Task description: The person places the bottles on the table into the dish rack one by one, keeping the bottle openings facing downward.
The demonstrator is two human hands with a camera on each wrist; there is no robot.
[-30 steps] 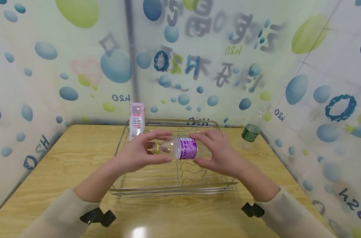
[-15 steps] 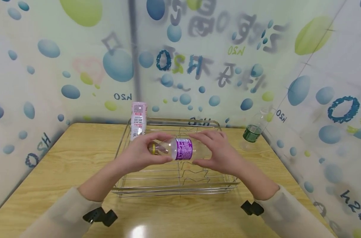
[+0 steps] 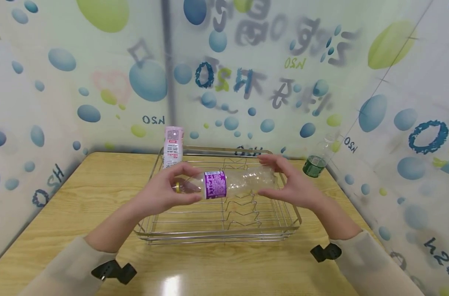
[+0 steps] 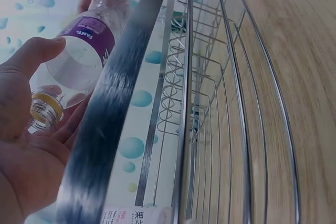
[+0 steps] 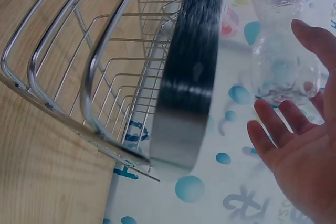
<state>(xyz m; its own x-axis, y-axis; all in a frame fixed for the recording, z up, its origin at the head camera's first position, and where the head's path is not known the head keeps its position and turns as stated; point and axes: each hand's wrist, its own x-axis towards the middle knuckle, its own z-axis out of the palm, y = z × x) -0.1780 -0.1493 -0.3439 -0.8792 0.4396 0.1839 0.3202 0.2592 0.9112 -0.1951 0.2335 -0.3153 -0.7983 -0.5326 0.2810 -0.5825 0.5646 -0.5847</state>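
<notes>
A clear plastic bottle with a purple label lies sideways above the wire rack, its neck with a yellow ring pointing left. In the left wrist view the bottle mouth shows no cap. My left hand holds the bottle around its neck and shoulder, thumb below and fingers above and behind. At the base end is my right hand, thumb and fingers spread loosely around it. The right wrist view shows this hand's fingers close to the bottle's base, the palm apart from it.
A pink and white bottle stands at the rack's back left corner. Another clear bottle, with a green label, stands at the table's back right. Patterned curtains hang behind and beside the wooden table.
The bottle has shifted left with my left hand. My right hand has slid right from beside the label to the base end, baring more of the bottle's body.
</notes>
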